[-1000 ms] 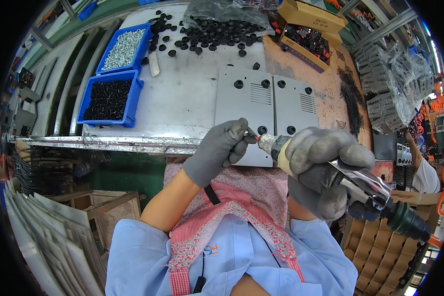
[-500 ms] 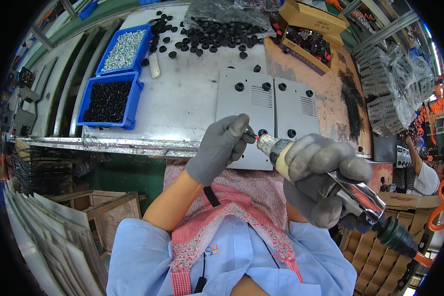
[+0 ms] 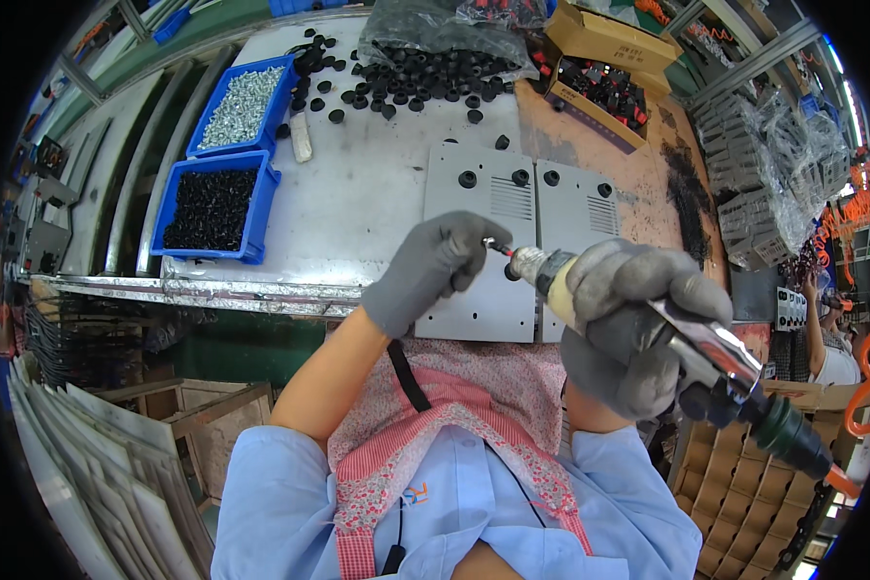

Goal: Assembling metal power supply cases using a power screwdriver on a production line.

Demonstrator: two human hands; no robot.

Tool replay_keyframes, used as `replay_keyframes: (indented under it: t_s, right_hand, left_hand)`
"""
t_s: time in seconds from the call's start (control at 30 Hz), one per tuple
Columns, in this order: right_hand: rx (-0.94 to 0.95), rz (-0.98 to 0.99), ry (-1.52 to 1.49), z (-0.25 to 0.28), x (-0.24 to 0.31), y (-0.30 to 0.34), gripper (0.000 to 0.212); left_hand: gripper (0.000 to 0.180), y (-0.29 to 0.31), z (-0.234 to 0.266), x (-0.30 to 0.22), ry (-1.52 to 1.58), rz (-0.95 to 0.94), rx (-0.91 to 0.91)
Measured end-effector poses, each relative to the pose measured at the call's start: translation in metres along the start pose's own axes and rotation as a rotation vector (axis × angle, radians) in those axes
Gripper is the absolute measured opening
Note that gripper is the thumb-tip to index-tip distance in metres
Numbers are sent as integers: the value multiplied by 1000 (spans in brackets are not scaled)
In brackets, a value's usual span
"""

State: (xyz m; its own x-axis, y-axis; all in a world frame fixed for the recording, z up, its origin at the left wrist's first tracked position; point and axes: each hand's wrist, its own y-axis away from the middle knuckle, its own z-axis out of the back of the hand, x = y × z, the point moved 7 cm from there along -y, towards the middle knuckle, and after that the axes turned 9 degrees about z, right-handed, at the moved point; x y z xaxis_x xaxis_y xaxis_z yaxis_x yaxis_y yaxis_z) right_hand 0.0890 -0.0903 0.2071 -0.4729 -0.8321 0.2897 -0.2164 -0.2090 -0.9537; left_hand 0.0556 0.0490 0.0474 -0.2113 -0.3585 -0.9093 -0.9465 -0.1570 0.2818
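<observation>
My right hand (image 3: 638, 324), in a grey glove, wraps round an air screwdriver (image 3: 710, 353) with a chrome body and a taped nose. The driver's thin bit, red near the nose, points left toward my left hand (image 3: 430, 271). That hand, gloved too, pinches a small screw (image 3: 490, 243) at the bit's tip; whether the two touch I cannot tell. Below and behind the hands lie two grey metal panels, a left one (image 3: 478, 300) and a right one (image 3: 575, 217), each with vent slots. Black rubber feet (image 3: 467, 179) sit on both panels, one partly hidden by the driver's nose.
At the left stand blue bins of silver screws (image 3: 203, 135) and black screws (image 3: 159, 222). Loose black rubber feet (image 3: 416, 82) spread at the back, beside an open cardboard box (image 3: 599, 116). An orange air hose (image 3: 843, 481) trails right. Another person's arm (image 3: 817, 333) shows at far right.
My left hand has shifted slightly left and up, and the screw in its fingers shows more plainly. The screwdriver has moved a little up and right, clearing more of the left panel.
</observation>
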Motion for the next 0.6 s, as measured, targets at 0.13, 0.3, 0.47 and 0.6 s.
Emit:
replay_keyframes:
  t_s: [0.13, 0.3, 0.47, 0.6]
  right_hand:
    - [-89, -6, 24, 13, -9, -5, 45]
    - [-214, -107, 121, 26, -32, -2, 41]
    - [-198, -231, 86, 29, -74, 0, 39]
    - [-322, -358, 92, 22, -125, -2, 21]
  left_hand:
    - [48, -47, 51, -5, -629, -276, -425]
    - [38, -79, 61, -9, -1042, -230, -627]
    - [34, -84, 87, -2, -837, -248, -769]
    - [33, -85, 91, 0, -863, -249, -820]
